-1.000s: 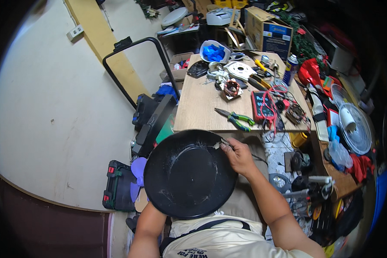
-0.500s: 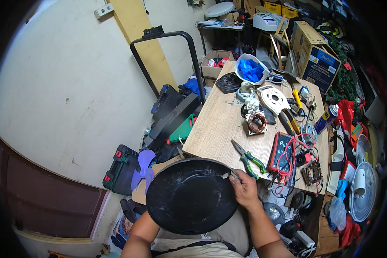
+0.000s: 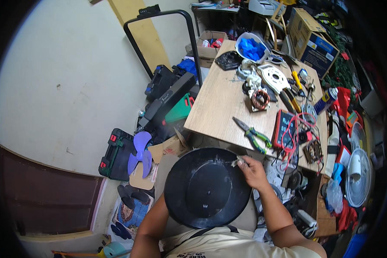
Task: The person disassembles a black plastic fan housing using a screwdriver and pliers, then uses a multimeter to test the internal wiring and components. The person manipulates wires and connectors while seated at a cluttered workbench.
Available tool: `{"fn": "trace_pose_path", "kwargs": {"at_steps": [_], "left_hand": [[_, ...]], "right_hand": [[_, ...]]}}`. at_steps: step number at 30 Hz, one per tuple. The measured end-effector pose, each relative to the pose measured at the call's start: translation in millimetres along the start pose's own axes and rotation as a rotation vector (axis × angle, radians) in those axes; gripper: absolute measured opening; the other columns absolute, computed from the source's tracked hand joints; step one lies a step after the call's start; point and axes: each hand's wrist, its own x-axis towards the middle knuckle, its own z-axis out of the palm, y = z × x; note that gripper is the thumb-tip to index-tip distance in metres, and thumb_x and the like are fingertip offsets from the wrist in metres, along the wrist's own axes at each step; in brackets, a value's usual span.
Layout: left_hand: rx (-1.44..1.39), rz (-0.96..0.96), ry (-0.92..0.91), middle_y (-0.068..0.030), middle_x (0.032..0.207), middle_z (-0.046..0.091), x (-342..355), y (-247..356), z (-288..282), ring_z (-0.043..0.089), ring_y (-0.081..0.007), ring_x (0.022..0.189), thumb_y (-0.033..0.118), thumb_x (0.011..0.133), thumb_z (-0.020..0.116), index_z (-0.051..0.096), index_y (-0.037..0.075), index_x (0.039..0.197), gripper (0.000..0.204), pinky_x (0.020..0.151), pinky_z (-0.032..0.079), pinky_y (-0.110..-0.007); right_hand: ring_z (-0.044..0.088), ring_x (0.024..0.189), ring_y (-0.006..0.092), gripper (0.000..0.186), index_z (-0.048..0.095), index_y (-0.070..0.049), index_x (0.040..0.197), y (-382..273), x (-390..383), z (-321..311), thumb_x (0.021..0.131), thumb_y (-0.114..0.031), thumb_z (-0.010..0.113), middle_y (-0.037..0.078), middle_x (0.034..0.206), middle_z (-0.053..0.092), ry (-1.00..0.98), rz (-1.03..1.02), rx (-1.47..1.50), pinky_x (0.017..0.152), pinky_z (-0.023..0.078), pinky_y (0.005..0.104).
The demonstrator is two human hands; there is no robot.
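Observation:
My right hand (image 3: 253, 173) grips the upper right rim of a round black pan (image 3: 208, 189) held over my lap, with a small pale scrap at the thumb. My left hand is hidden behind the pan; only that forearm (image 3: 152, 221) shows at its lower left. Just beyond the pan, on the wooden table (image 3: 210, 112), lie green-handled pliers (image 3: 253, 135), a red multimeter (image 3: 283, 129) with tangled leads, and a copper motor winding (image 3: 259, 99).
A purple fan blade (image 3: 139, 155) rests on cardboard beside a tool case (image 3: 114, 152) at left. A black trolley handle (image 3: 189, 30) stands by the wall (image 3: 51, 86). Fan guards (image 3: 357, 180) and bags crowd the right; a large box (image 3: 309, 43) stands behind the table.
The view has swung toward the left since a second ago, so table and wall appear shifted right. The pan stays in my grip, now at a slightly different tilt.

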Motion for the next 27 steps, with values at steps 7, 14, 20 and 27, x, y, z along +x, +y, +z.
{"fn": "trace_pose_path", "kwargs": {"at_steps": [7, 14, 20, 27], "left_hand": [[0.032, -0.088, -0.153, -0.0143, 0.123, 0.076, 10, 7, -4, 0.074, -0.0272, 0.11, 0.049, 0.104, 0.069, 0.067, -0.001, 0.135, 0.059, 0.101, 0.058, -0.039], [0.533, -0.271, -0.128, -0.0161, 0.131, 0.073, -9, 67, 14, 0.072, -0.0235, 0.115, 0.043, 0.104, 0.072, 0.062, -0.002, 0.144, 0.061, 0.104, 0.056, -0.037], [1.655, 0.041, 0.088, -0.014, 0.105, 0.08, -16, 71, 37, 0.076, -0.0203, 0.09, 0.021, 0.099, 0.074, 0.073, -0.005, 0.127, 0.038, 0.087, 0.059, -0.036], [1.985, 0.372, 0.169, -0.0256, 0.106, 0.077, -39, 43, 60, 0.077, -0.0376, 0.099, 0.02, 0.1, 0.073, 0.074, 0.001, 0.126, 0.032, 0.089, 0.058, -0.043]], "right_hand": [[0.055, 0.091, 0.0061, 0.032, 0.074, -0.004, 0.109, 35, -8, 27, 0.113, -0.031, 0.059, -0.004, 0.095, 0.067, 0.081, 0.131, 0.18, 0.083, 0.048, 0.0274], [0.073, 0.088, 0.0346, 0.031, 0.075, -0.001, 0.109, -5, -8, 32, 0.109, -0.029, 0.063, 0.017, 0.097, 0.077, 0.139, -0.05, -0.33, 0.085, 0.055, 0.0416], [0.063, 0.105, 0.0364, 0.033, 0.072, -0.009, 0.123, -63, -16, 67, 0.091, -0.018, 0.079, 0.014, 0.116, 0.068, 0.29, -0.473, -0.79, 0.086, 0.055, 0.0463], [0.058, 0.106, 0.0297, 0.05, 0.071, -0.014, 0.134, -53, -79, 150, 0.086, -0.023, 0.081, 0.007, 0.123, 0.063, 0.152, -0.622, -0.778, 0.093, 0.046, 0.0444]]}}
